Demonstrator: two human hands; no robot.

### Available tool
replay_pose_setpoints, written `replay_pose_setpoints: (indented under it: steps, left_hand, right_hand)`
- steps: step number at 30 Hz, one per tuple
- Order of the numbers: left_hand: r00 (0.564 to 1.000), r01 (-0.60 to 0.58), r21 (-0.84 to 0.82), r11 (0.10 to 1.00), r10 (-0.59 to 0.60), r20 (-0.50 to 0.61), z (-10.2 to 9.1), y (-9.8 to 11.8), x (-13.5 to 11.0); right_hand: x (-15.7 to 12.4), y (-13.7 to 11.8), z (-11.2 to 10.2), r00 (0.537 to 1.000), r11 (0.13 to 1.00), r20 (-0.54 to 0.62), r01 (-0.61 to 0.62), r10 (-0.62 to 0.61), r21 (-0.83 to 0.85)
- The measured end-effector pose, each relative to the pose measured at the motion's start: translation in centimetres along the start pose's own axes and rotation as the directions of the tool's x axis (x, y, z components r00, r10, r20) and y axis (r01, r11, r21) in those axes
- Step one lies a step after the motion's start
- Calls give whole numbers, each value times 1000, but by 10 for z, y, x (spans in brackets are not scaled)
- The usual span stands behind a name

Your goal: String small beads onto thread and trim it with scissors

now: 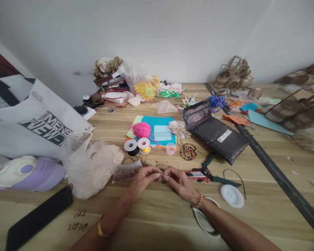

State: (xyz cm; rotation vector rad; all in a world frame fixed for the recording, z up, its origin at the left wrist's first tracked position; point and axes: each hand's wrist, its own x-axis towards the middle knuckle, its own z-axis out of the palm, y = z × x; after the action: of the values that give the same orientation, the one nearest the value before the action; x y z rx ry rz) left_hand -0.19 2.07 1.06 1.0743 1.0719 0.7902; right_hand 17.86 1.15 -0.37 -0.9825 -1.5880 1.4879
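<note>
My left hand and my right hand meet over the near middle of the table, fingertips pinched and almost touching. Between them runs a short piece of thin pale cord, gripped from both sides. Dark beads lie partly hidden under and behind the fingers. A clear bag of small beads rests against my left hand's far side. Just right of my right hand lies a red and grey box cutter, with dark green pliers beyond it. White-handled scissors sit partly beneath my right forearm.
Behind the hands are black thread and yellow thread spools, pink yarn, a clear spool and coiled beaded strings. A black bubble mailer lies right, a white lid nearer. Left are a plastic bag and phone.
</note>
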Motion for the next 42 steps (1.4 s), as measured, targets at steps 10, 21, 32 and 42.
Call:
replay_pose_setpoints:
  steps: [10, 21, 32, 42]
  left_hand:
    - [1000, -10, -8, 1000, 10, -3, -1, -3, 1]
    - [998, -61, 68, 996, 61, -4, 0, -2, -2]
    - [999, -53, 52, 997, 54, -7, -1, -6, 1]
    - [999, -32, 30, 999, 32, -14, -1, -6, 1]
  right_hand:
    - [0, -2, 0, 1000, 1000, 11, 2, -2, 3]
    - [1, 3, 0, 1000, 1000, 2, 0, 0, -1]
    - [2, 1, 2, 999, 1000, -37, -11, 10, -26]
    - [2, 7, 2, 997, 1000, -68, -23, 24, 4]
